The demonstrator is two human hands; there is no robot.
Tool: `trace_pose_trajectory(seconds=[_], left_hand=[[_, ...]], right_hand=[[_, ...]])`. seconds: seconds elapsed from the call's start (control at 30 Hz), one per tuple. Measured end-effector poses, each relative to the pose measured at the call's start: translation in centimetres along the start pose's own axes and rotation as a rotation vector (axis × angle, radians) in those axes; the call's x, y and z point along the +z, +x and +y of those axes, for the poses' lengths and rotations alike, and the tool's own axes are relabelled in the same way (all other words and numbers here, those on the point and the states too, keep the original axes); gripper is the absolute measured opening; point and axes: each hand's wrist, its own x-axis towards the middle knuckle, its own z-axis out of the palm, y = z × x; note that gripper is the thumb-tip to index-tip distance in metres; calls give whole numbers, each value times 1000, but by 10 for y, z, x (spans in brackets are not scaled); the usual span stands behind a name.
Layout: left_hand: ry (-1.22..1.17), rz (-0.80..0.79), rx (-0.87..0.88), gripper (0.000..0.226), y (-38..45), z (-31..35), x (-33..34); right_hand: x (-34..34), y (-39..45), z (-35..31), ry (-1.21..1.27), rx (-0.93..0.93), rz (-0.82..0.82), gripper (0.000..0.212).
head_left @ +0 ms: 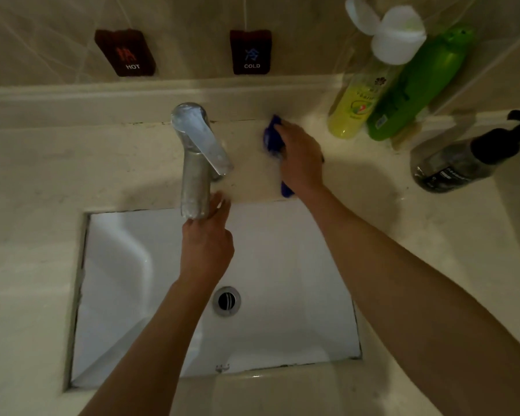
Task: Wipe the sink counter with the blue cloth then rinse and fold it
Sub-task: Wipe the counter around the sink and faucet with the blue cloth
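Observation:
The blue cloth (273,139) lies bunched on the cream sink counter (357,187), behind the basin and right of the faucet. My right hand (301,159) presses down on it, and blue edges show at my fingertips and at my wrist. My left hand (206,243) hovers over the white basin (297,265) with its fingers curled near the tip of the chrome faucet spout (194,181). Whether those fingers touch the spout is unclear. No water is visible from the spout.
A yellow bottle (353,111), a green bottle (415,88) with a white flip-top container (398,34) above them, and a dark pump bottle (457,163) crowd the right back of the counter. HOT (125,52) and COLD (251,52) tags hang on the tiled wall. The drain (226,301) sits mid-basin.

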Motion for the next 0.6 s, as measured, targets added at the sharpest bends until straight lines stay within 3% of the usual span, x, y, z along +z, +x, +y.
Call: trace_pose_trajectory(seconds=[0.13,0.27,0.33,0.43,0.53,0.6], left_hand=[[7,6,-1,55,0,0,-2],[38,-16,-3,55,1,-3,-3],[39,-32,6,55,3,-3,-3],[32,-46,-3,57,3,-1,-3],[33,-27,-19,56,2,3,-3],[36,-18,-13,56,2,2,-2]], right_hand=[[23,-2,-38,-37,-172,-90,52],[5,-41,-8,63,-448,-337,45],[-19,-45,27,96,-393,-281,39],[-35,-21,51,-21,-201,-55,41],[-9,10,13,-96,-98,55,42],[19,17,-23,-87,-115,11,46]])
